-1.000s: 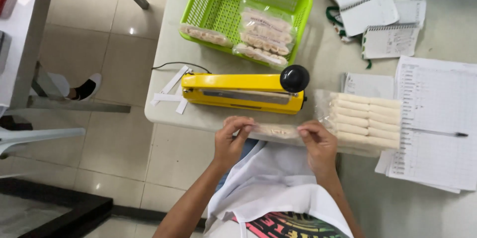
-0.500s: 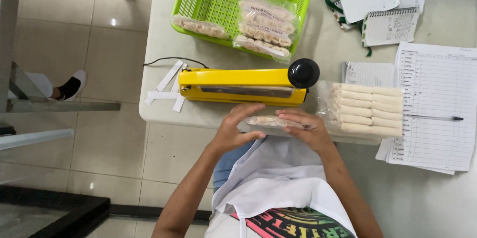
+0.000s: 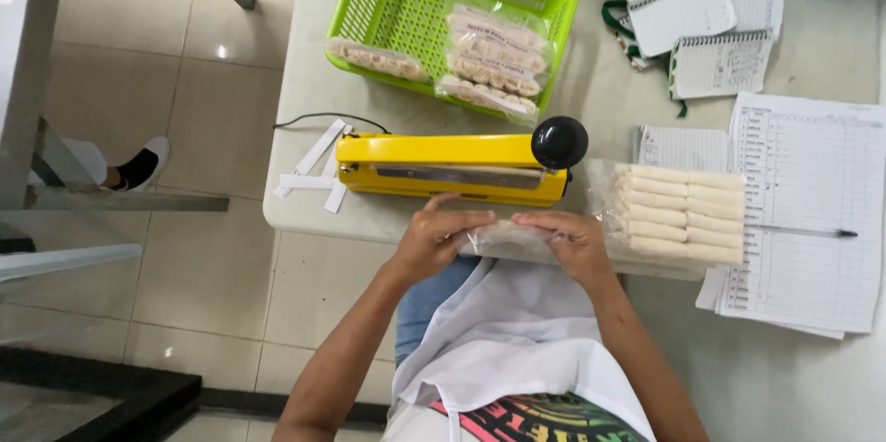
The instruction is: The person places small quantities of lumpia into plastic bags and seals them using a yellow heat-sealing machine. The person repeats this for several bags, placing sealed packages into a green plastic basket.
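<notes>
a second ago the left hand and right hand gripped the clear packet by its two ends, set well apart and a little below the yellow sealer. since then both hands have drawn in toward each other, so that their fingertips now nearly meet over the packet's middle, and much more of the packet is covered by fingers than before. the hands and packet have also come up closer to the sealer, now lying just beside its front edge at the table rim.
</notes>
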